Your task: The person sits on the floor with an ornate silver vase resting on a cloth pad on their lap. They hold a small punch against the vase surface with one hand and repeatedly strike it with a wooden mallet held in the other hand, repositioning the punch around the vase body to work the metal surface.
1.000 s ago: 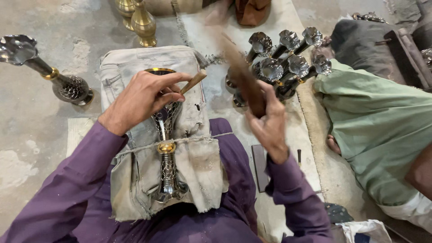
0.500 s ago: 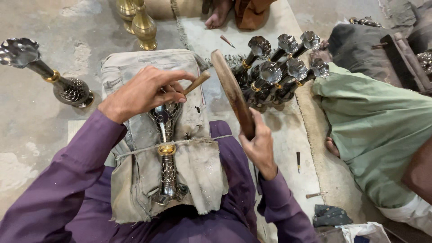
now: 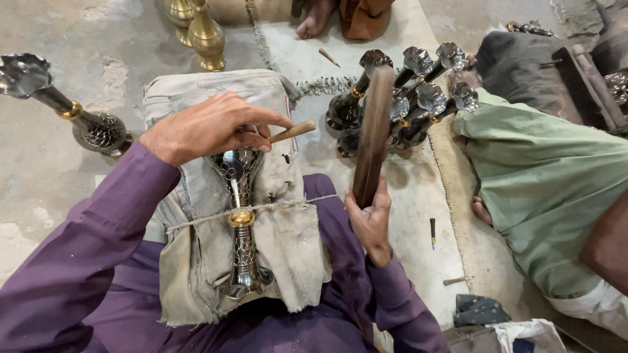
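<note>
A dark engraved metal vase point(image 3: 241, 222) with a brass ring lies lengthwise on a worn cloth pad point(image 3: 288, 242) over my lap, tied down by a string. My left hand point(image 3: 206, 127) rests over the vase's upper end and pinches a small chisel with a wooden handle point(image 3: 292, 131). My right hand point(image 3: 369, 219) grips the lower end of a long dark wooden stick point(image 3: 374, 131), raised upright to the right of the vase.
A cluster of several similar dark vases point(image 3: 409, 98) stands just beyond the stick. One vase point(image 3: 62, 104) lies on the floor at left. Two brass vases point(image 3: 199, 29) stand at the top. A person in green point(image 3: 556, 189) sits at right; small tools point(image 3: 432, 232) lie on the mat.
My right hand has swung the wooden stick up and to the right, from leaning over the chisel to nearly upright. The left hand and chisel stay on the vase.
</note>
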`<action>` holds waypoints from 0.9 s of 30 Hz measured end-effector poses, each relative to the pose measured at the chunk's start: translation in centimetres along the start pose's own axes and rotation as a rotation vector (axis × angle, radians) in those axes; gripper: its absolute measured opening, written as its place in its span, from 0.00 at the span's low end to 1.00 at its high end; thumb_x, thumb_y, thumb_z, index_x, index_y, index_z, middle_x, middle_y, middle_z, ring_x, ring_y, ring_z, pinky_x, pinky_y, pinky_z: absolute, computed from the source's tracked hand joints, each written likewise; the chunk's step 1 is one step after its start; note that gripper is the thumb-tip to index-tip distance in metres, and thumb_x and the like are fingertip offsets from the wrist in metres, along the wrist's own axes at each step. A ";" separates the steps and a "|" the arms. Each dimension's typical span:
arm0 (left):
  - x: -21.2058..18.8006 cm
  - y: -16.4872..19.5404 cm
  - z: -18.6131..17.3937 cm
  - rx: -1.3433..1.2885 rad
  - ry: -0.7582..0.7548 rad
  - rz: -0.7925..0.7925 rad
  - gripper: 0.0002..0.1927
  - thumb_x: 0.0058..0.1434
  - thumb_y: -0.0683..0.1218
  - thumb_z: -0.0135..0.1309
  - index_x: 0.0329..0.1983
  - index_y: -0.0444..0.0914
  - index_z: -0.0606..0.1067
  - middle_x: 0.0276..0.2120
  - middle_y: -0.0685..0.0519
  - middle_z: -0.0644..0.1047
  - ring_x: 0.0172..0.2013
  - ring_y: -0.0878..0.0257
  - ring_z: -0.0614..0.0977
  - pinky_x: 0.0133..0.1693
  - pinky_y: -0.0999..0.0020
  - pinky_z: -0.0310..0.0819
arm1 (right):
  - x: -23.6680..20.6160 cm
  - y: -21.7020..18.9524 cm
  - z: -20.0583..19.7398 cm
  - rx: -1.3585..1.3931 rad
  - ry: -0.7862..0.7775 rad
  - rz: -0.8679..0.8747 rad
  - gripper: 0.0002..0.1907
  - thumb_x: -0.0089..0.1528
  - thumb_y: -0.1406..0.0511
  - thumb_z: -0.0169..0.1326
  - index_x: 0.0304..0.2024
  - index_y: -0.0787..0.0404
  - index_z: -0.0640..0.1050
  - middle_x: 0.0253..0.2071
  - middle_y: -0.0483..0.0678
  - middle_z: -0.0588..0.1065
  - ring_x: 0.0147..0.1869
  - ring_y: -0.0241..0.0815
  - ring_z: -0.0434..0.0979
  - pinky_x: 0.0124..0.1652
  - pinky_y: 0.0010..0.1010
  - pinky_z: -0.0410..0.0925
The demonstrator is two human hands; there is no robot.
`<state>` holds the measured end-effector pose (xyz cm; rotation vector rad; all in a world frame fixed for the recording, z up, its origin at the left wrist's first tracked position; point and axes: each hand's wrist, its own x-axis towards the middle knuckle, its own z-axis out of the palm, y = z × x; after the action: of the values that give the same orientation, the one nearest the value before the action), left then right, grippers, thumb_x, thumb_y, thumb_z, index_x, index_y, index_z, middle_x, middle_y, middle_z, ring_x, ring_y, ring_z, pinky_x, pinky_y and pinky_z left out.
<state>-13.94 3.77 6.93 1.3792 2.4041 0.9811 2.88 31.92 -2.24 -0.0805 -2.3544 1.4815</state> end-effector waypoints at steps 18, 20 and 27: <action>-1.9 1.2 0.4 0.177 0.150 -0.010 0.23 0.59 0.48 0.60 0.59 0.45 0.76 0.32 0.49 0.83 0.33 0.48 0.83 0.36 0.51 0.73 | 2.1 -1.1 -0.3 -0.274 -0.023 -0.211 0.38 0.61 0.75 0.55 0.74 0.52 0.65 0.48 0.52 0.80 0.42 0.36 0.82 0.38 0.28 0.77; -2.4 1.4 0.7 0.141 0.196 -0.036 0.23 0.59 0.48 0.60 0.59 0.45 0.76 0.33 0.50 0.84 0.33 0.50 0.83 0.36 0.52 0.74 | 2.4 -1.6 -0.2 -0.053 0.000 -0.200 0.38 0.63 0.75 0.55 0.75 0.52 0.63 0.42 0.52 0.78 0.45 0.39 0.80 0.45 0.31 0.75; -3.7 1.6 1.5 0.082 0.327 -0.104 0.24 0.60 0.46 0.60 0.61 0.44 0.74 0.33 0.51 0.84 0.31 0.52 0.85 0.36 0.56 0.76 | 4.3 -3.5 -1.2 -0.299 -0.088 -0.321 0.40 0.60 0.75 0.54 0.75 0.53 0.63 0.50 0.55 0.79 0.51 0.41 0.83 0.51 0.33 0.75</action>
<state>-10.14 1.89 6.25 1.1807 2.7481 1.1717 -0.29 32.35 2.50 0.2803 -2.4981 0.9982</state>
